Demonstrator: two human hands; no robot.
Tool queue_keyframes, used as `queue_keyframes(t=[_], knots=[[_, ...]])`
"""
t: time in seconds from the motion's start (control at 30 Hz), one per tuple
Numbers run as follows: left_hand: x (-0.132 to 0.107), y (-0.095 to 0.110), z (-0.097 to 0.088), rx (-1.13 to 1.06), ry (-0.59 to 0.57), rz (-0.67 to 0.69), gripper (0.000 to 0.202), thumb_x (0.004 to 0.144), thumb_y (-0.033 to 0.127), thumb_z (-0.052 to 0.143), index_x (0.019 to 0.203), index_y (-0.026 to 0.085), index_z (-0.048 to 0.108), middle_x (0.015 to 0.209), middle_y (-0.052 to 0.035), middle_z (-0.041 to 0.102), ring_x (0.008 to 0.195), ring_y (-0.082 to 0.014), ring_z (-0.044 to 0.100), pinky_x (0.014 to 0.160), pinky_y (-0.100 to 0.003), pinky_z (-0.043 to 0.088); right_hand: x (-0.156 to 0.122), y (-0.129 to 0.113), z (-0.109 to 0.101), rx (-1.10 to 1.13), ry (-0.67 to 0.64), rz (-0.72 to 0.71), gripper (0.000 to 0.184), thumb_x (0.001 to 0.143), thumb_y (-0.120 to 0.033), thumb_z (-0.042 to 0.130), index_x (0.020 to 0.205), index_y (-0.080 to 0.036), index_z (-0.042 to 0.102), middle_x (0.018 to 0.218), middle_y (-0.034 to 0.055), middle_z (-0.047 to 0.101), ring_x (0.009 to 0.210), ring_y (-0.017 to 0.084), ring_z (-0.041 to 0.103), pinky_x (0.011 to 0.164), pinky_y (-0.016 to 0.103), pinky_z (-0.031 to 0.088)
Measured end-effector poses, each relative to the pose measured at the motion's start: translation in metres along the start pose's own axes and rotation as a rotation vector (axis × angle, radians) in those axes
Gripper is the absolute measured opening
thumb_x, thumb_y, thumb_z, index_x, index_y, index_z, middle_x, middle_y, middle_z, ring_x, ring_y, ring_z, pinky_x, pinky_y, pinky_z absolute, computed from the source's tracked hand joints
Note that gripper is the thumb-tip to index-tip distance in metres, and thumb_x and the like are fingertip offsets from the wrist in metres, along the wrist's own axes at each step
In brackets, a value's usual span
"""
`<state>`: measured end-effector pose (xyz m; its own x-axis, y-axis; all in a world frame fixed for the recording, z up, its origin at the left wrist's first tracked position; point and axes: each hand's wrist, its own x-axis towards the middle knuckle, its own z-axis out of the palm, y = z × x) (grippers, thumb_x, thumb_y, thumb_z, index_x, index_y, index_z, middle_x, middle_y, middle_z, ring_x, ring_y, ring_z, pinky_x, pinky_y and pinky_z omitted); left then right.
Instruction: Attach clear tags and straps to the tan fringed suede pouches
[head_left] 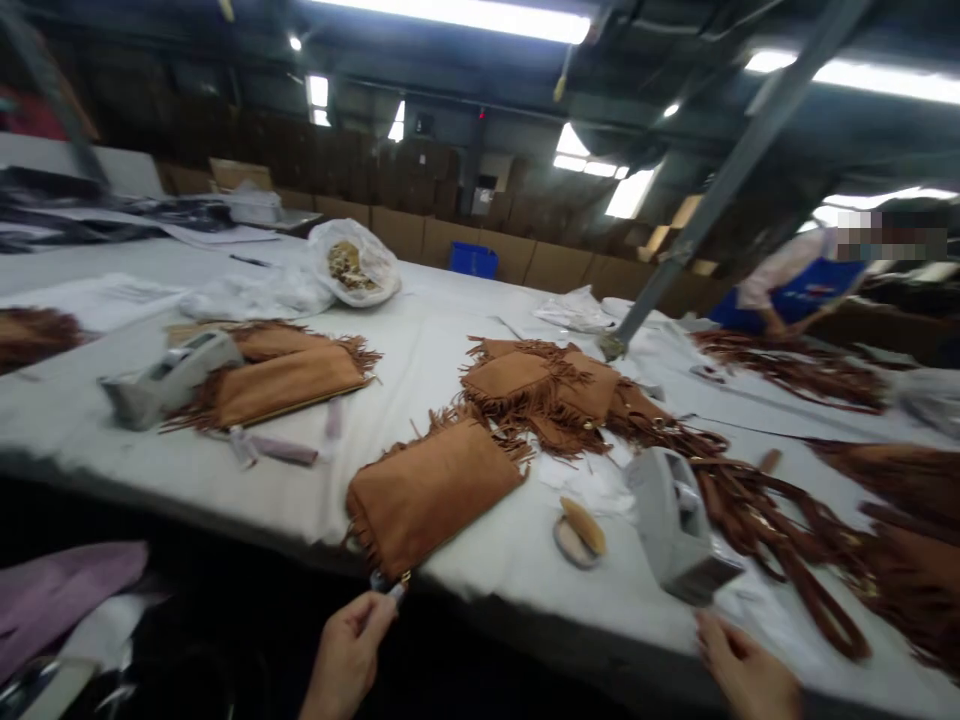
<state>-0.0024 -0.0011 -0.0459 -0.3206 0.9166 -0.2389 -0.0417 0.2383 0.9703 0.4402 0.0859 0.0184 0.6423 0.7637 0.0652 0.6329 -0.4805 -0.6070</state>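
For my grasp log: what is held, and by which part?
Left hand pinches the near-corner fitting of the brown fringed suede pouch; right hand holds nothing.

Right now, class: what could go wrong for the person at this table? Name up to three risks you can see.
The fringed bag overhangs the table edge; the left hand, pinching a small fitting at its corner, might pull it off. The grey device sits near the edge by the right hand; a knock could topple it. Tangled straps beside it may snag.
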Motion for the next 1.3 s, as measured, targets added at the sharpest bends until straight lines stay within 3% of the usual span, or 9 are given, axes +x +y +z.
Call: queue_keyframes(t=[0.1,0.2,0.3,0.43,0.73,0.93,1.1,1.2,1.3], knots=[[-0.001,0.010,0.003,0.029,0.026,0.039,0.053,0.074,0.066,0.055,0.060,0.015,0.058,0.056,0.0051,0.036,0.055,-0.0099,0.032,0.051,-0.022,0.029,-0.043,-0.025,0.026,0.099,-0.258,-0.093,0.039,0.056,-0.056,0.060,0.069,-0.022,0.075,0.062,0.0067,0.072,0.061,0.029,0.063,0.053,0.033,0.047],[-0.005,0.019,0.004,0.113,0.024,0.074,0.048,0.080,0.061,0.051,0.061,0.016,0.055,0.056,0.0057,0.033,0.056,-0.0100,0.030,0.052,-0.023,0.026,-0.110,-0.076,0.047,0.289,-0.601,-0.287,0.037,0.061,-0.056,0.065,0.071,-0.022,0.074,0.072,0.0045,0.073,0.070,0.026,0.064,0.062,0.028,0.049],[-0.011,0.026,0.003,0.186,0.020,0.130,0.044,0.085,0.055,0.048,0.064,0.016,0.057,0.057,0.0054,0.034,0.056,-0.0103,0.032,0.053,-0.023,0.026,-0.168,-0.127,0.066,0.443,-0.885,-0.412,0.037,0.071,-0.055,0.063,0.071,-0.019,0.072,0.067,0.0032,0.067,0.065,0.020,0.058,0.061,0.026,0.047],[-0.014,0.028,0.002,0.236,0.041,0.187,0.041,0.087,0.050,0.048,0.071,0.016,0.064,0.057,0.0044,0.042,0.055,-0.0106,0.037,0.055,-0.022,0.030,-0.204,-0.166,0.093,0.552,-1.099,-0.405,0.040,0.074,-0.055,0.064,0.069,-0.016,0.068,0.058,-0.0003,0.056,0.053,0.012,0.044,0.049,0.022,0.037],[-0.016,0.035,0.001,0.177,0.019,0.212,0.042,0.087,0.049,0.048,0.066,0.016,0.064,0.061,0.0009,0.056,0.058,-0.0122,0.046,0.059,-0.021,0.037,-0.213,-0.180,0.139,0.558,-1.188,-0.263,0.049,0.066,-0.061,0.069,0.057,-0.013,0.061,0.048,-0.0040,0.045,0.045,0.007,0.033,0.041,0.021,0.022],[-0.016,0.030,0.002,0.047,-0.067,0.137,0.043,0.088,0.051,0.046,0.074,0.015,0.065,0.067,-0.0004,0.057,0.064,-0.0140,0.048,0.061,-0.023,0.038,-0.212,-0.179,0.141,0.529,-1.296,-0.189,0.050,0.063,-0.062,0.070,0.068,-0.013,0.063,0.043,-0.0084,0.039,0.037,0.005,0.028,0.037,0.020,0.020],[-0.017,0.025,0.007,0.047,-0.015,0.144,0.042,0.087,0.052,0.048,0.068,0.017,0.061,0.062,0.0010,0.055,0.059,-0.0129,0.047,0.056,-0.022,0.036,-0.215,-0.180,0.139,0.631,-1.413,-0.100,0.047,0.066,-0.061,0.069,0.065,-0.016,0.057,0.041,-0.0116,0.031,0.036,0.003,0.020,0.036,0.019,0.019],[-0.020,0.024,0.009,0.105,0.117,0.150,0.029,0.084,0.047,0.055,0.083,0.020,0.064,0.054,0.0036,0.053,0.050,-0.0129,0.047,0.051,-0.021,0.035,-0.217,-0.179,0.139,0.637,-1.387,-0.105,0.046,0.066,-0.060,0.070,0.065,-0.015,0.059,0.040,-0.0116,0.030,0.037,0.004,0.019,0.036,0.019,0.019],[-0.022,0.026,0.006,0.118,0.156,0.213,0.031,0.080,0.039,0.063,0.108,0.025,0.067,0.074,-0.0041,0.070,0.071,-0.0204,0.064,0.067,-0.024,0.046,-0.218,-0.178,0.141,0.631,-1.370,-0.122,0.048,0.067,-0.062,0.068,0.063,-0.015,0.059,0.041,-0.0110,0.030,0.037,0.004,0.020,0.037,0.020,0.019]])
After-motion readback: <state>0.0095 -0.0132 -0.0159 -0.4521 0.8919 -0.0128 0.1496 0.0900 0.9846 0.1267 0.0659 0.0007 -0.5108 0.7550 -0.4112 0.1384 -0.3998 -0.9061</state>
